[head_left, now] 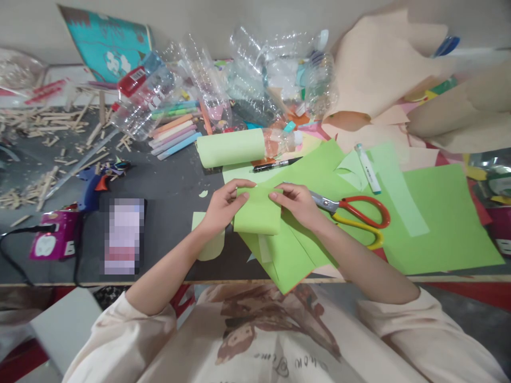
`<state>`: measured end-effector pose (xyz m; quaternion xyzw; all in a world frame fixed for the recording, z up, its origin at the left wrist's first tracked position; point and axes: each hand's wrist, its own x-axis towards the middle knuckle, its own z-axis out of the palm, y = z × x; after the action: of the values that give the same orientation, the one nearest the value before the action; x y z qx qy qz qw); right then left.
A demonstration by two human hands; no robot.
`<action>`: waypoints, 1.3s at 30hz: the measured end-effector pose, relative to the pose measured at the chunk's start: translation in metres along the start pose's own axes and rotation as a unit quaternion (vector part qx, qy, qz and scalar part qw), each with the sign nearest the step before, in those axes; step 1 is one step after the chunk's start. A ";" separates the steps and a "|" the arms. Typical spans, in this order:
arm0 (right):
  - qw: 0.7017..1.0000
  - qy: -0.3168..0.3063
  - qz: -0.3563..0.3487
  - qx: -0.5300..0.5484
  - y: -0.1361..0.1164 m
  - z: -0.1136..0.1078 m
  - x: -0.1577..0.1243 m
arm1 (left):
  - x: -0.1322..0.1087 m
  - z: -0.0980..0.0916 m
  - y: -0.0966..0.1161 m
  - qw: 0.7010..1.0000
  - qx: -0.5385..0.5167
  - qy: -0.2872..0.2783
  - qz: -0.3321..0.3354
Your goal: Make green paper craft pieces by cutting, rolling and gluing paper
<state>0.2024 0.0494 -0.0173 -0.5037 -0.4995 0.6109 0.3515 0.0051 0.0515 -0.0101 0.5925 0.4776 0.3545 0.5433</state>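
Observation:
A small piece of light green paper (257, 215) is held between my two hands, its top edge bent over. My left hand (228, 205) pinches its upper left corner, thumb in front. On the upper right corner, my right hand (295, 201) grips in the same way. Scissors (359, 213) with one red and one yellow handle lie beside my right hand, their blades partly hidden by it. Just beyond my hands, a plastic bottle wrapped in pale green paper (231, 149) lies on its side, with a black pen (275, 165) in front of it.
Green sheets (447, 218) cover the right side, with a white marker (368, 169) on top. A phone (123, 236), a blue glue gun (90, 189) and a purple box (56, 234) lie left. Clear bottles (255, 80), coloured sticks (175, 135) and wooden sticks (43, 127) crowd the back.

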 end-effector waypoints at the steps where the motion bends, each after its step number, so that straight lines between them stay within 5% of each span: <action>1: 1.000 0.000 0.000 -0.001 0.000 0.000 0.000 | 0.000 0.000 0.000 1.000 0.000 0.002 0.001; 39: 1.000 0.003 -0.011 0.002 0.004 -0.002 -0.001 | 0.000 0.000 0.000 1.000 -0.003 0.010 0.007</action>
<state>0.2045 0.0482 -0.0208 -0.4996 -0.5030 0.6059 0.3609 0.0051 0.0513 -0.0105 0.5912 0.4775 0.3653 0.5376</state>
